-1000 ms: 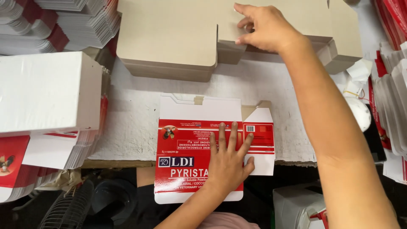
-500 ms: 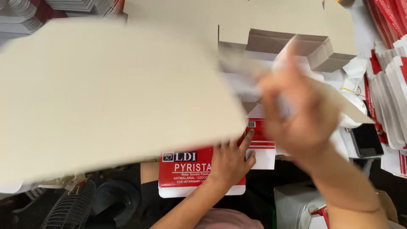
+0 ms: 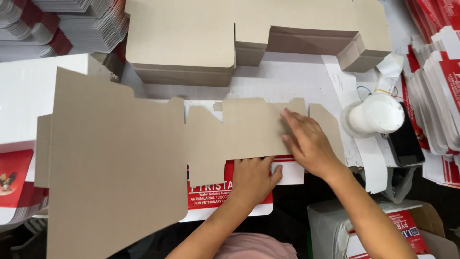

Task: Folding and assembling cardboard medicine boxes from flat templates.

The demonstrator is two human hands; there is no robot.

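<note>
So the big brown cardboard blank (image 3: 143, 163) is lying flat, plain side up, across the white surface (image 3: 287, 81), spreading from the far left over to the middle and covering most of a red-and-white printed carton blank (image 3: 230, 194) underneath it. The right hand (image 3: 309, 144) is pressed down on the blank's right end, fingers (image 3: 290, 117) stretched out flat and slightly apart, not gripping anything, just palm-down on the cardboard. The left hand (image 3: 254, 177) sits right at the blank's near edge on top of the printed carton, fingers tucked under the brown sheet so it's hard to say how they're set. Behind all that, at the far side of the surface, there's a thick stack of brown blanks (image 3: 191, 43) in the same cut shape. Top left has piles of flat white and red cartons (image 3: 62, 21), and more red-and-white ones (image 3: 443, 86) are fanned along the right edge. A white round container (image 3: 376, 115) stands just right of the right hand, with a dark phone (image 3: 405, 141) beside it. An open white box (image 3: 378, 230) with red printed packs in it sits bottom right.
</note>
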